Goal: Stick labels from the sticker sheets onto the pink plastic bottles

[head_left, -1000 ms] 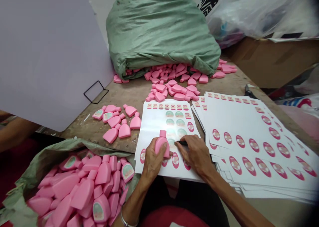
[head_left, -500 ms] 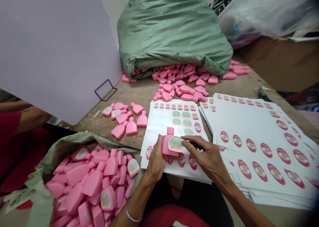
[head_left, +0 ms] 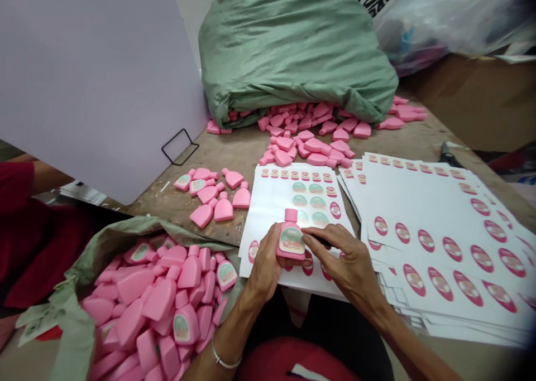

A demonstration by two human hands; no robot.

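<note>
My left hand [head_left: 264, 261] holds a small pink toy bottle [head_left: 291, 215] upright, cap up, over the sheet of stickers [head_left: 268, 202]. A green and cream oval sticker [head_left: 292, 240] lies on the bottle's front face. At the bottle's right edge are the closed fingertips of my right hand [head_left: 345, 255], touching the sticker's side. A thin dark tool [head_left: 324, 240] shows between those fingers; its kind is not clear. Several green stickers [head_left: 317, 202] remain on the sheet beneath, with small pink ones along its edges.
Left, a green sack [head_left: 79, 292] holds many pink bottles, some labelled. Loose bottles [head_left: 224, 209] lie on the table behind it. A large green bag [head_left: 293, 46] spills more bottles at the back. Sticker sheets [head_left: 419, 202] are piled right. Another person's red sleeve [head_left: 20, 186] shows far left.
The sticker, earlier projecting past the bottle's right edge, now lies against its front. The bottle has turned slightly in my left hand, and my right fingertips stay at its side.
</note>
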